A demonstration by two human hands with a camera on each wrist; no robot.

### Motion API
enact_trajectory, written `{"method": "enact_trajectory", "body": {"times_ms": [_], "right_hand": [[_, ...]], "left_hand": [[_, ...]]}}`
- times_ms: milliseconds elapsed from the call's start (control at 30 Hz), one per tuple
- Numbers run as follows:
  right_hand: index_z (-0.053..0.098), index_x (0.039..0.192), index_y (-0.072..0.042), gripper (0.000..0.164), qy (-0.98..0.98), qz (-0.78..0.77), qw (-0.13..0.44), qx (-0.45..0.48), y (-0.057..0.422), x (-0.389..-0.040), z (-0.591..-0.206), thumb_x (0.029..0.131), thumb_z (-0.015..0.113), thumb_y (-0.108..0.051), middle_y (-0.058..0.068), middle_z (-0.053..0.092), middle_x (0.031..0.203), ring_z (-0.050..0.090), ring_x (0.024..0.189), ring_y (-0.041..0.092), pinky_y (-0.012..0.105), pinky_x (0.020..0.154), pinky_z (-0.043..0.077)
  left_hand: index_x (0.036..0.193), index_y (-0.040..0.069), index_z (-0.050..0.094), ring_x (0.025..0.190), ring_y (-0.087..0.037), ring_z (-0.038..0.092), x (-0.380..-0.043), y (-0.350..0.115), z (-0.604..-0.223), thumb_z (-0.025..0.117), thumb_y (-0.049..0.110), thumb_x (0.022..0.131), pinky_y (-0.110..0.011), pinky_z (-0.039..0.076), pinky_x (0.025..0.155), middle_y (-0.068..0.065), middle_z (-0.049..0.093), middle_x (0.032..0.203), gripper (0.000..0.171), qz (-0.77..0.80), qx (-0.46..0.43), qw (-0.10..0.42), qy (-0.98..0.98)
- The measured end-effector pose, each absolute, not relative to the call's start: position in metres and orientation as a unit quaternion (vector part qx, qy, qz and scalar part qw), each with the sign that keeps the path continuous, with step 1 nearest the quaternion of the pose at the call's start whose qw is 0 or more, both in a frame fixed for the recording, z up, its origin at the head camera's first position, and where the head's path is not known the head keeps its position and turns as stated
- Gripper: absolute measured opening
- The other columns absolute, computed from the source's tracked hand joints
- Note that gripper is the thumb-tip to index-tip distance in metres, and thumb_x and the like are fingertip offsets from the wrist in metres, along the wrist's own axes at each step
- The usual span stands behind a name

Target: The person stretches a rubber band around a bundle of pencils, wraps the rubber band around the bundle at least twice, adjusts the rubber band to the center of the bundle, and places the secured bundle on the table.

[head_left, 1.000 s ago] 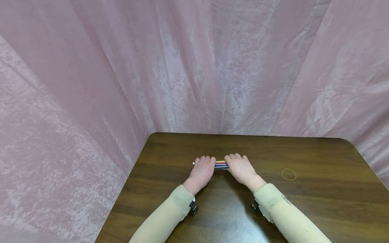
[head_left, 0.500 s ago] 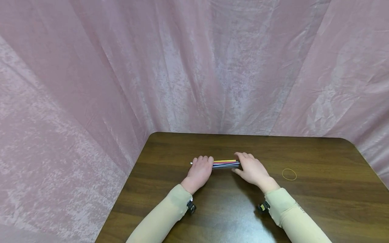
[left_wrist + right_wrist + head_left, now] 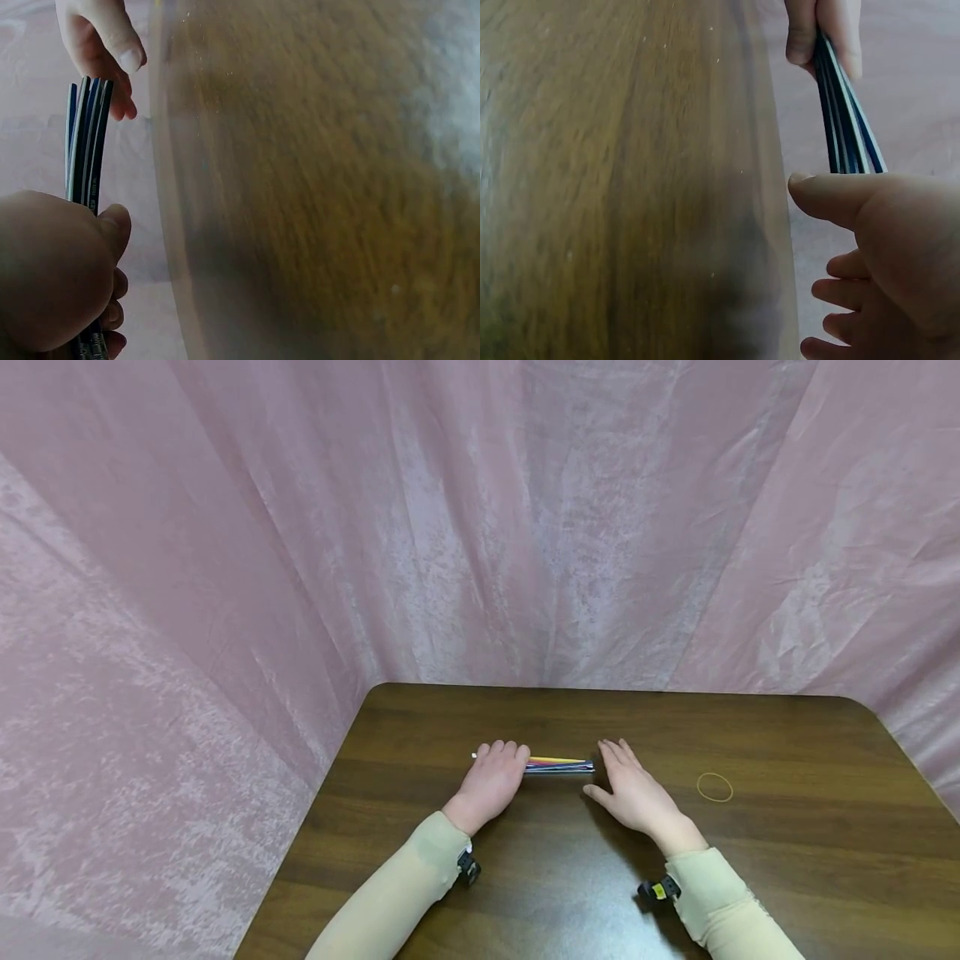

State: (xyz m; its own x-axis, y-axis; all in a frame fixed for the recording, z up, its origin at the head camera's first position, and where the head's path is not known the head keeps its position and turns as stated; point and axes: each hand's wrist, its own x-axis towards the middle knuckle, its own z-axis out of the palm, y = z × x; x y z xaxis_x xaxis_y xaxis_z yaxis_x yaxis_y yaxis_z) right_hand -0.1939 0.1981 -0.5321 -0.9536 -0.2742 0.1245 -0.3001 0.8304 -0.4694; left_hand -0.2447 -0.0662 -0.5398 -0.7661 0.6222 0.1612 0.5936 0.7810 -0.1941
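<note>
The bench (image 3: 825,827) looked like brown wood with darker grain, smooth and lacquered, glossy where light pooled at its near middle and duller toward the far edge. Beyond it hung the pink curtain (image 3: 480,527), a cloth like crushed velvet with a mottled sheen. The slim rods (image 3: 558,767) had smooth, faintly glossy sides; painted wood or plastic, it was impossible to tell. The thin yellow band (image 3: 698,787) at right looked like rubber. Near, the left sleeve (image 3: 397,893) and right sleeve (image 3: 738,910) were matt cloth.
</note>
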Motion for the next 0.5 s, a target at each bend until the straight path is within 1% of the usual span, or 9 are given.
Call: {"method": "enact_trajectory", "body": {"times_ms": [133,267,500], "right_hand": [[0.036,0.155,0.017,0.077,-0.955,0.257,0.005,0.149,0.194,-0.193,-0.531,0.103,0.073,-0.026,0.036,0.038,0.161,0.022,0.155,0.056,0.064,0.121,0.028],[0.034,0.156,0.017,0.076,-0.953,0.265,-0.014,0.146,0.19,-0.193,-0.531,0.105,0.07,-0.026,0.037,0.035,0.163,0.02,0.156,0.055,0.064,0.121,0.028],[0.029,0.158,0.018,0.076,-0.942,0.303,-0.032,0.137,0.183,-0.192,-0.53,0.106,0.066,-0.024,0.037,0.031,0.165,0.015,0.157,0.055,0.065,0.122,0.024]], "left_hand": [[0.119,0.012,0.059,0.094,-0.022,0.056,-0.245,-0.067,-0.539,0.055,0.01,0.111,-0.038,0.041,0.081,-0.002,0.063,0.102,0.009,0.065,-0.324,0.111,-0.937],[0.121,0.011,0.058,0.095,-0.022,0.056,-0.244,-0.066,-0.536,0.058,0.01,0.11,-0.038,0.041,0.081,-0.003,0.063,0.104,0.011,0.055,-0.326,0.113,-0.937],[0.123,0.012,0.057,0.096,-0.022,0.056,-0.245,-0.065,-0.537,0.055,0.01,0.112,-0.038,0.042,0.083,-0.003,0.063,0.106,0.011,0.067,-0.325,0.109,-0.937]]}}
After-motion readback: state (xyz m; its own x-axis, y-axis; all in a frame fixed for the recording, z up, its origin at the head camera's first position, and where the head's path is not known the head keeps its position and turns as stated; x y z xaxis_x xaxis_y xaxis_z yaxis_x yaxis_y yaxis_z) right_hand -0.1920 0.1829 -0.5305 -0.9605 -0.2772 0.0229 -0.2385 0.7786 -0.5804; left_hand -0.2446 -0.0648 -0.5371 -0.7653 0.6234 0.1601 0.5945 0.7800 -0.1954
